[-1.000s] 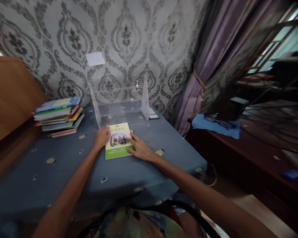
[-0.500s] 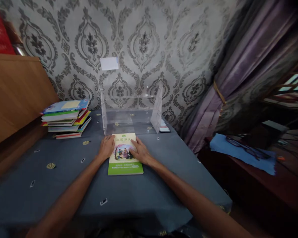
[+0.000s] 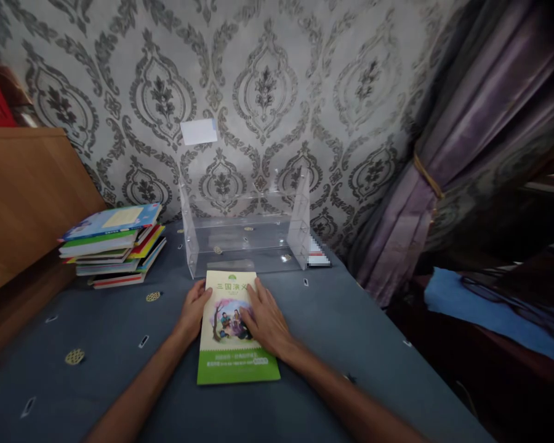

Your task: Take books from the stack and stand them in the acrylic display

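Note:
A cream and green paperback book (image 3: 231, 329) lies face up in front of me, with a picture of people under a pink tree on its cover. My left hand (image 3: 194, 311) grips its left edge, thumb along the top face. On the opposite edge, my right hand (image 3: 268, 317) holds the book with its thumb across the cover picture. Whether the book rests on the cloth or is slightly raised, I cannot tell. Just beyond it stands a clear acrylic rack (image 3: 247, 237), its front close to the book's top edge.
A stack of several books (image 3: 115, 243) sits at the left, beside a wooden cabinet (image 3: 32, 178). A patterned dark cloth covers the table (image 3: 346, 320). Behind is a wallpapered wall; a purple curtain (image 3: 392, 240) hangs at right, near a blue cloth (image 3: 493, 314) with glasses on it.
My view has shifted and come closer, so the rack and book stack appear lower and larger. The book also looks larger. Both hands stay on its sides.

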`<move>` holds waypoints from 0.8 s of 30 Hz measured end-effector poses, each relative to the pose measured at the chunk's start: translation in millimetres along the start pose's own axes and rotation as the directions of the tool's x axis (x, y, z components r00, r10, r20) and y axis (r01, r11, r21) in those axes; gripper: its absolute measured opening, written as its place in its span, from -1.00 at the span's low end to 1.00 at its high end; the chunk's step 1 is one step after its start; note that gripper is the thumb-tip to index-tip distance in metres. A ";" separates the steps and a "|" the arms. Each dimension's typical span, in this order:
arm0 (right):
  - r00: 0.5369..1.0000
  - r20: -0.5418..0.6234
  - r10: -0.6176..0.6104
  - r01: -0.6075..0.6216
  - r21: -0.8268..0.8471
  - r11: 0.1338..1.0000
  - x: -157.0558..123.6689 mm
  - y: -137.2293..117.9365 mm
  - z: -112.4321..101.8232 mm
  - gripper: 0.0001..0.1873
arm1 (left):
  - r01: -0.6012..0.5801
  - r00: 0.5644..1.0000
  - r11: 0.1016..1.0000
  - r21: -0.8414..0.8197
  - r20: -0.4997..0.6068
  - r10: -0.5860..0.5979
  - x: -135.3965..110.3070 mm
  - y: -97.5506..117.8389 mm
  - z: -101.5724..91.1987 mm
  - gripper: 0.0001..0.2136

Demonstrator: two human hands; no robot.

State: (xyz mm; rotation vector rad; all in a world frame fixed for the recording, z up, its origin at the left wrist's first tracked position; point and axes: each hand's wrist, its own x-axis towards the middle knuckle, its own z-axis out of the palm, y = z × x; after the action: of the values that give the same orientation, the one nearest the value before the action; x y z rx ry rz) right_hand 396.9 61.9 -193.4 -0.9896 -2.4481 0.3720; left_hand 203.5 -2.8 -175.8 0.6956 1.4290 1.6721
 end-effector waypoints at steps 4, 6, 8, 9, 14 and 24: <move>0.999 0.010 0.048 -0.048 0.067 0.997 -2.7 -0.3 -0.6 -0.35 | 0.152 0.985 0.975 -0.164 0.110 -0.135 -14.7 10.0 12.5 -0.53; 0.997 0.005 0.079 -0.079 0.115 0.990 -4.3 -3.4 -3.4 -0.32 | 0.185 0.979 0.963 -0.197 0.122 -0.164 -19.4 16.4 15.6 -0.55; 0.995 -0.026 0.101 -0.094 0.181 0.979 -5.9 -6.4 -7.6 -0.29 | 0.193 0.978 0.957 -0.215 0.117 -0.171 -22.2 22.1 17.3 -0.58; 0.992 -0.050 0.115 -0.101 0.224 0.969 -6.6 -7.4 -10.1 -0.26 | 0.188 0.980 0.956 -0.224 0.112 -0.166 -23.3 24.5 17.9 -0.58; 0.966 -0.067 0.249 -0.169 0.565 0.808 -6.2 -11.4 -23.9 -0.30 | 0.129 0.991 0.954 -0.271 0.076 -0.113 -28.0 34.1 21.1 -0.58; 0.955 -0.120 0.273 0.008 0.926 0.378 12.2 -35.0 -43.7 -0.50 | -0.122 0.990 0.962 -0.244 -0.093 0.102 -33.0 61.6 44.5 -0.51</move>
State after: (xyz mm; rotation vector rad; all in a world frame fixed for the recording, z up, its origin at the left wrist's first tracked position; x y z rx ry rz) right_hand 391.5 49.1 -137.8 -0.6190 -1.4496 1.3979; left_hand 243.4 -9.2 -103.4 0.5830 1.2228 1.9463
